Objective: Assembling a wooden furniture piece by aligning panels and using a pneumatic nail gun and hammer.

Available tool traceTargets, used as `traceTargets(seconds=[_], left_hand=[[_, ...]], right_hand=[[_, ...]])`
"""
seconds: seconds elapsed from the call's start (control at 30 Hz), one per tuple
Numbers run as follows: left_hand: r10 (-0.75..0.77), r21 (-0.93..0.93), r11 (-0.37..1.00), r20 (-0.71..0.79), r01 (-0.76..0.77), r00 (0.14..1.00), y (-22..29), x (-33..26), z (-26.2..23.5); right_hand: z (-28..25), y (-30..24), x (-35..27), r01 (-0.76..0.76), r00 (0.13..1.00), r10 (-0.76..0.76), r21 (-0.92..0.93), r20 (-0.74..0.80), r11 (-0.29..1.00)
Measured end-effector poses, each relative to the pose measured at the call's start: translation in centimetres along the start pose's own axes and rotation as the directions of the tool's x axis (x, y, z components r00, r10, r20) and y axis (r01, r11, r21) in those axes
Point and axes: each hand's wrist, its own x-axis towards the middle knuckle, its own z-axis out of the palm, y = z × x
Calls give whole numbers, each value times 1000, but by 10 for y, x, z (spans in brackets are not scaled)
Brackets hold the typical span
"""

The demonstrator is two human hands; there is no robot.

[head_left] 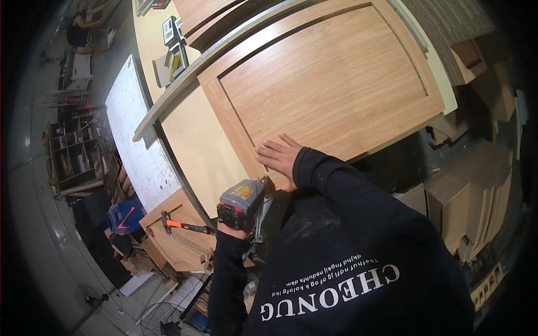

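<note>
A wooden panel [330,73] with dark grooves forming a frame lies on a pale board. My right hand [279,158] rests flat on its near left corner, fingers spread. My left hand [234,231], mostly hidden under the tool, is closed round a grey and black nail gun [244,200]. The nose of the nail gun points at that same panel corner, close to my right hand; whether it touches the wood I cannot tell.
A long wooden strip [185,92] runs along the panel's far left side. An orange-handled hammer [188,225] lies on a board at the left. Stacked boards [471,196] stand at the right. Lower left is a fan [162,320]. Another person [84,28] sits far off.
</note>
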Motion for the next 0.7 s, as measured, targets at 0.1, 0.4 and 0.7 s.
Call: traceTargets(seconds=[0.1, 0.4, 0.7], left_hand=[[-25, -51, 998, 59, 28, 998, 8, 8, -9], [4, 111, 994, 105, -16, 994, 0, 6, -3], [-345, -595, 740, 64, 313, 936, 2, -28, -13]], right_hand=[[-2, 0, -1, -3, 1000, 3, -17, 3, 1000], [-8, -4, -2, -1, 1000, 1, -26, 4, 1000], [-4, -2, -4, 14, 999, -15, -25, -39, 1000]])
